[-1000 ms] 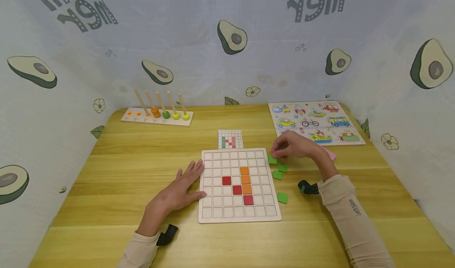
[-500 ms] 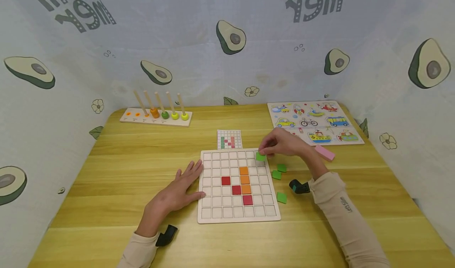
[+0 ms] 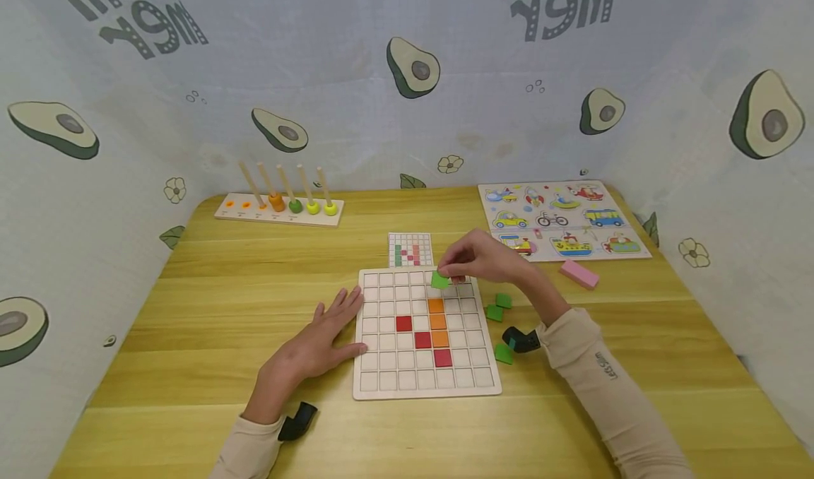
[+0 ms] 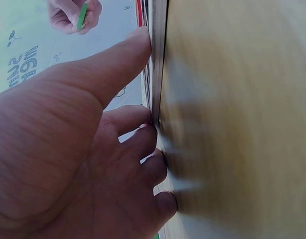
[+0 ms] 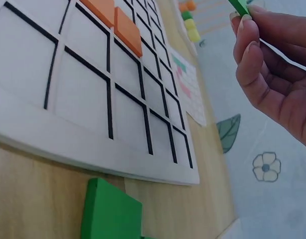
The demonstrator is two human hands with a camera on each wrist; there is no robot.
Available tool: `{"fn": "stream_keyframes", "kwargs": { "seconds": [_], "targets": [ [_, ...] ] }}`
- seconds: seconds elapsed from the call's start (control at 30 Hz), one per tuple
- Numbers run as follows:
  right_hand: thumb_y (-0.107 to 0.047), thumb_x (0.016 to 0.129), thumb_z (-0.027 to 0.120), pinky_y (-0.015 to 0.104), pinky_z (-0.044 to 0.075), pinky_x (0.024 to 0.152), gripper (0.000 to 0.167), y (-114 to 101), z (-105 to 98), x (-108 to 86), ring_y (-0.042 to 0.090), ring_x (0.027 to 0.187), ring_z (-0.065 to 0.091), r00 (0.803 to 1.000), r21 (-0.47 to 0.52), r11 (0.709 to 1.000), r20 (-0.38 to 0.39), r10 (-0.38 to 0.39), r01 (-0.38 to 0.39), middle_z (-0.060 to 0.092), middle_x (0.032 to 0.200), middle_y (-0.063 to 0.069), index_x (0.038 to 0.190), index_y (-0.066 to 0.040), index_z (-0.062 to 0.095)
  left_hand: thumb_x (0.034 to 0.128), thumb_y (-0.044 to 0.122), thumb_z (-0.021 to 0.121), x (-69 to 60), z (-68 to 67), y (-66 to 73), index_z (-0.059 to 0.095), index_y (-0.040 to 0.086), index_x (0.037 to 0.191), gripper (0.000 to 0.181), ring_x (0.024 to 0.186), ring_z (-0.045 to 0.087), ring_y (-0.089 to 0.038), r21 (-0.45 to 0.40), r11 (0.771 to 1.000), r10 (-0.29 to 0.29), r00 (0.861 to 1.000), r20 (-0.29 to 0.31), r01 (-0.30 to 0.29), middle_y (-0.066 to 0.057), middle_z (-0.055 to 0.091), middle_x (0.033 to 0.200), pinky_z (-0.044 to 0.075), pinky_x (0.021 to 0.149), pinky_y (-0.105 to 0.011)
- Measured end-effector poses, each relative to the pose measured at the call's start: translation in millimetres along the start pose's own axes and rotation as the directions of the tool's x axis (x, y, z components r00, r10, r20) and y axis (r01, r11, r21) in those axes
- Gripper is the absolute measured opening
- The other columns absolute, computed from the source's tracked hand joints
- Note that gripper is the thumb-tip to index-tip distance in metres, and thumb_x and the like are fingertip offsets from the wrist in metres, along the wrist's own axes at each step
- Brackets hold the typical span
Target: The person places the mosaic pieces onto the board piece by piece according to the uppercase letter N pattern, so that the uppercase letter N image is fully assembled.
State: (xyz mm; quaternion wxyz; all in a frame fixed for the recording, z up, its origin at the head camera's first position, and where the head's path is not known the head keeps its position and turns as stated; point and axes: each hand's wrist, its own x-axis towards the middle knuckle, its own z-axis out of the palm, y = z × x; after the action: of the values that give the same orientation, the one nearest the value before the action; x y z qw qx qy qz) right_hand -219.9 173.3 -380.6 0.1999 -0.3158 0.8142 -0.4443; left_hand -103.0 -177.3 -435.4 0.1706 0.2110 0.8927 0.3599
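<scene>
A white grid board (image 3: 407, 387) lies on the wooden table, holding a column of orange tiles (image 3: 437, 321) and a diagonal of red tiles (image 3: 422, 340). Above the board's far rows, my right hand (image 3: 483, 256) pinches a green square tile (image 3: 439, 280) between thumb and fingertips. In the right wrist view that tile (image 5: 238, 6) is lifted off the board. My left hand (image 3: 318, 341) lies flat at the board's left side, its thumb and fingertips touching the edge. Several loose green tiles (image 3: 504, 354) lie right of the board.
Behind the board lies a small pattern card (image 3: 410, 249). A peg stand (image 3: 280, 210) with coloured rings stands at the back left. At the back right are a vehicle puzzle board (image 3: 566, 221) and a pink block (image 3: 579, 274). Printed cloth (image 3: 356, 133) surrounds the table.
My right hand has carried the green tile from the table right of the board leftward over the far rows. My left hand has stayed at the board's edge.
</scene>
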Motion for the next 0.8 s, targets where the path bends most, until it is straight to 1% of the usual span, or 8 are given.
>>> {"fn": "stream_keyframes", "kwargs": {
  "seconds": [0.1, 0.2, 0.3, 0.4, 0.5, 0.57, 0.67, 0.8],
  "targets": [
    [-0.003, 0.103, 0.073, 0.04, 0.063, 0.071, 0.01, -3, 9, 4.2, 0.032, 0.073, 0.067, 1.0, 0.007, 1.0, 0.007, 0.0, 0.0, 0.075, 0.085, 0.017, 0.1, 0.002, 0.081, 0.1051, 0.025, 0.073, -0.1, 0.0, -0.2, 0.023, 0.0, 0.17, 0.086, 0.167, 0.001, -0.037, 0.001, 1.0, -0.006, 1.0, -0.001, 0.006, -0.013, 0.014, 0.18, -0.003, 0.132, -0.064],
    [-0.003, 0.102, 0.073, 0.037, 0.064, 0.071, 0.01, -6, 16, 7.8, 0.037, 0.074, 0.068, 1.0, 0.019, 1.0, 0.014, -0.009, 0.009, 0.076, 0.086, 0.019, 0.101, 0.003, 0.081, 0.1049, 0.026, 0.073, 0.0, -0.1, -0.5, 0.024, 0.0, 0.17, 0.086, 0.167, 0.001, -0.037, -0.002, 1.0, -0.008, 1.0, -0.002, 0.008, -0.012, 0.014, 0.181, -0.003, 0.132, -0.064],
    [-0.002, 0.103, 0.072, 0.032, 0.063, 0.071, 0.011, -6, 22, 11.6, 0.037, 0.074, 0.067, 0.999, 0.022, 0.999, 0.013, -0.031, 0.03, 0.076, 0.084, 0.016, 0.101, 0.004, 0.081, 0.105, 0.026, 0.073, 0.3, 0.0, -0.8, 0.024, 0.0, 0.17, 0.086, 0.167, 0.001, -0.037, -0.004, 1.0, -0.007, 1.0, 0.001, 0.007, -0.012, 0.013, 0.181, -0.003, 0.132, -0.064],
    [-0.002, 0.103, 0.072, 0.036, 0.064, 0.071, 0.011, -7, 26, 15.0, 0.037, 0.073, 0.067, 0.999, 0.021, 0.999, 0.012, -0.041, 0.041, 0.075, 0.082, 0.012, 0.101, 0.003, 0.081, 0.105, 0.025, 0.073, 1.0, 0.1, -1.0, 0.024, 0.0, 0.17, 0.085, 0.167, 0.002, -0.037, -0.002, 1.0, -0.004, 1.0, 0.001, 0.004, -0.012, 0.014, 0.181, -0.003, 0.132, -0.064],
    [-0.004, 0.103, 0.072, 0.043, 0.063, 0.072, 0.011, -11, 29, 19.0, 0.034, 0.072, 0.066, 0.999, 0.005, 0.999, 0.011, -0.041, 0.04, 0.074, 0.081, 0.012, 0.099, 0.001, 0.081, 0.1049, 0.024, 0.073, 2.0, 0.0, -1.2, 0.024, -0.001, 0.17, 0.085, 0.167, 0.002, -0.038, 0.001, 1.0, 0.001, 1.0, 0.001, -0.001, -0.013, 0.014, 0.18, -0.003, 0.132, -0.065],
    [-0.005, 0.103, 0.073, 0.046, 0.063, 0.072, 0.01, -13, 32, 22.3, 0.028, 0.071, 0.065, 0.999, -0.01, 0.999, 0.013, -0.044, 0.044, 0.073, 0.081, 0.013, 0.099, 0.0, 0.081, 0.1048, 0.023, 0.073, 2.5, -0.1, -1.2, 0.024, -0.001, 0.17, 0.085, 0.167, 0.002, -0.038, 0.003, 1.0, 0.003, 1.0, 0.0, -0.003, -0.013, 0.014, 0.18, -0.003, 0.132, -0.065],
    [-0.004, 0.103, 0.073, 0.044, 0.063, 0.072, 0.01, -16, 35, 27.5, 0.021, 0.07, 0.064, 0.999, -0.023, 0.999, 0.021, -0.049, 0.05, 0.073, 0.08, 0.012, 0.099, 0.0, 0.081, 0.1047, 0.024, 0.074, 2.7, -0.5, -0.9, 0.024, -0.001, 0.17, 0.085, 0.167, 0.002, -0.038, 0.003, 1.0, 0.002, 1.0, 0.001, -0.002, -0.014, 0.014, 0.18, -0.003, 0.132, -0.066],
    [-0.003, 0.102, 0.073, 0.042, 0.063, 0.073, 0.009, -18, 40, 33.9, 0.019, 0.07, 0.063, 0.998, -0.017, 0.998, 0.038, -0.054, 0.055, 0.072, 0.08, 0.01, 0.099, 0.0, 0.081, 0.1048, 0.024, 0.073, 2.6, -0.7, -0.7, 0.024, -0.001, 0.17, 0.085, 0.167, 0.002, -0.038, 0.006, 1.0, 0.001, 1.0, 0.002, -0.001, -0.014, 0.014, 0.18, -0.003, 0.131, -0.066]
  ]
}}
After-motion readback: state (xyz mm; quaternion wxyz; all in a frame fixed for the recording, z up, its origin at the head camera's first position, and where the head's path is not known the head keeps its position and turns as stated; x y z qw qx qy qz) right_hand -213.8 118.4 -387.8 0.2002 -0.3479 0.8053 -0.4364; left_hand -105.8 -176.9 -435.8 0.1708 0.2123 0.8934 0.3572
